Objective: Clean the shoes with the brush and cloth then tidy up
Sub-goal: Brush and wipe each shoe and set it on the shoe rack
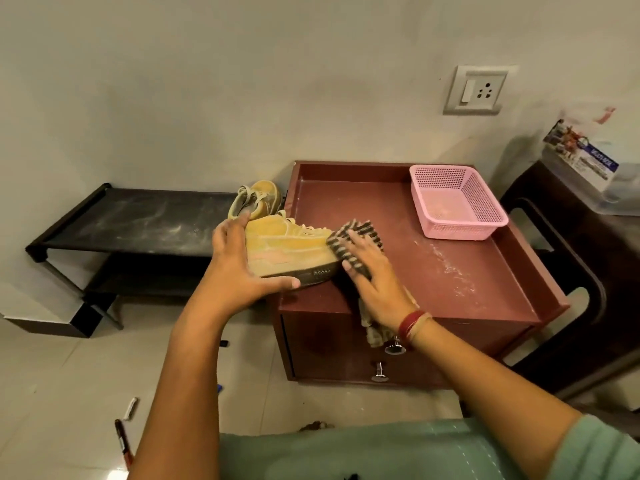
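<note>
Shoe (287,251) at the surface (450,271) edge: our left hand (239,268) grips its heel. Our right hand (377,289), to its right, presses the striped cloth (363,230) flat-fingered against the toe.

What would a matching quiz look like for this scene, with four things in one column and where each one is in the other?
Things:
1 pink basket
2 striped cloth
3 nearer shoe
4 farther shoe

Places:
A on the black rack
B under the right hand
C back right of the cabinet top
D in the left hand grip

Pairs: 1-C, 2-B, 3-D, 4-A.
</note>
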Available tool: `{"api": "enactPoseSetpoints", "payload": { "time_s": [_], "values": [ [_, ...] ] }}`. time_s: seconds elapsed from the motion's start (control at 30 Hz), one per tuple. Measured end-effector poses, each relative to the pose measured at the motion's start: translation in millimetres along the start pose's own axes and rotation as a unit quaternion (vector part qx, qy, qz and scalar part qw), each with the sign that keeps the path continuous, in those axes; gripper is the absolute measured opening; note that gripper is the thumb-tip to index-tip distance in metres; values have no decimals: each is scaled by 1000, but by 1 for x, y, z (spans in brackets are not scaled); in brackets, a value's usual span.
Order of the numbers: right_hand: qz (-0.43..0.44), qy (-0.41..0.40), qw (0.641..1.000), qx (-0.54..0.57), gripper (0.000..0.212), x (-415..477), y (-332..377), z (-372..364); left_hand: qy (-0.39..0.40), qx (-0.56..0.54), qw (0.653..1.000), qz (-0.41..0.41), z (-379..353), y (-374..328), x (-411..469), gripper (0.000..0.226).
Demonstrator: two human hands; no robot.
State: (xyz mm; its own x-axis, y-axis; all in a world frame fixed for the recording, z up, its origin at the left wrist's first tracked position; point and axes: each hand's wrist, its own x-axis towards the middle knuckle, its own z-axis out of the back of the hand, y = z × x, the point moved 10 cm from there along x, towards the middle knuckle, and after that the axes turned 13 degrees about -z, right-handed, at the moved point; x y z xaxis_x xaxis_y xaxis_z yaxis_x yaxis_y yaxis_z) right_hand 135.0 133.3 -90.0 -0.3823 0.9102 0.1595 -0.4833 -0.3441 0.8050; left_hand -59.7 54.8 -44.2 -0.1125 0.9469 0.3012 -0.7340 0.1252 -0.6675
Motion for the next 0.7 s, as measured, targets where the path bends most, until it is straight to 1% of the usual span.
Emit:
{"api": "enactPoseSetpoints", "payload": {
  "time_s": [0.07,0.1,0.13,0.2,0.23,0.27,0.33,0.37,0.4,0.47,0.53,0.57,0.6,0.63,0.67,0.7],
  "values": [
    [64,23,997,-40,43,-7,4,-8,-17,22,1000,-1,3,0,2,115],
    [68,19,997,-40,43,-4,0,-5,-21,28,999,-3,4,0,3,111],
    [43,1,999,-22,43,2,-10,3,-24,30,999,-5,5,0,3,109],
    [-61,-40,996,42,42,12,-37,19,-31,26,999,-10,6,0,2,107],
    [-76,-43,995,50,43,13,-40,21,-35,25,999,-12,6,-1,2,106],
    [-51,-33,997,43,43,10,-32,20,-37,26,999,-15,6,-2,1,105],
    [40,13,999,1,44,1,-9,6,-40,31,999,-18,7,-2,2,103],
    [65,23,998,-12,44,-1,-6,1,-43,31,998,-17,7,-2,2,103],
    [57,14,998,-4,44,2,-12,2,-45,28,998,-16,7,-2,3,102],
    [-37,-27,997,59,41,15,-37,14,-47,24,998,-17,7,-2,2,102],
    [-136,-35,986,94,35,22,-58,22,-43,21,999,-18,6,-2,1,103],
    [-168,-44,978,116,32,24,-65,29,-41,20,999,-20,5,-2,0,103],
    [-193,-71,967,150,31,24,-69,38,-39,20,999,-21,4,-2,0,103],
    [-200,-107,957,180,31,23,-70,47,-38,18,999,-20,5,-1,-1,103],
    [-187,-132,953,200,31,21,-64,56,-39,13,999,-18,5,0,0,103],
    [-159,-130,958,199,33,20,-55,56,-40,9,999,-14,5,1,0,104]
  ]
}}
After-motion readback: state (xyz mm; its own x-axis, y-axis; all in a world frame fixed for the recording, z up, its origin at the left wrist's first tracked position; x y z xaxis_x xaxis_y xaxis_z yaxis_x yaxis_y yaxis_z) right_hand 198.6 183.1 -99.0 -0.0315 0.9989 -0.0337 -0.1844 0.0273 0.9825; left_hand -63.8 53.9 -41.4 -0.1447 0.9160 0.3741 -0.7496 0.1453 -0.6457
